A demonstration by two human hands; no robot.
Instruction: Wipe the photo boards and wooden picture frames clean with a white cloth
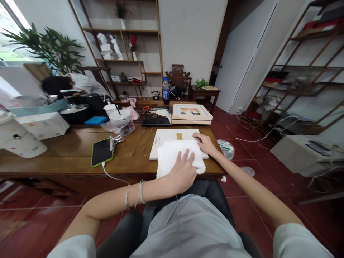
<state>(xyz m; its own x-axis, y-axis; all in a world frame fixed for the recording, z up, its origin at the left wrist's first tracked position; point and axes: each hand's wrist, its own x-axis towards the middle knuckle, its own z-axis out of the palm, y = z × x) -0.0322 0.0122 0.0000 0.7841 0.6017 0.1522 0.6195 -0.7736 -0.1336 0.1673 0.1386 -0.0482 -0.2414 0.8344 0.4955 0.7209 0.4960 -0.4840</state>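
Observation:
A folded white towel (169, 156) lies over the near part of a white board (163, 135), which rests flat on the table by its front edge. My left hand (184, 172) presses on the towel from above, fingers spread and lying flat on it. The board carries a small gold label (179, 136) near its middle and dark print toward its left side. Against the board's right edge, my right hand (205, 143) has its fingers bent round that edge; its thumb is hard to make out.
Just behind the board are a framed picture (192, 111) and a dark glossy panel (157, 116). A charging phone (102, 152), a bagged drink cup (119, 116) and a large paper cup (20, 136) stand leftward. A cola bottle (166, 91) is behind. Another person (86, 83) sits far left.

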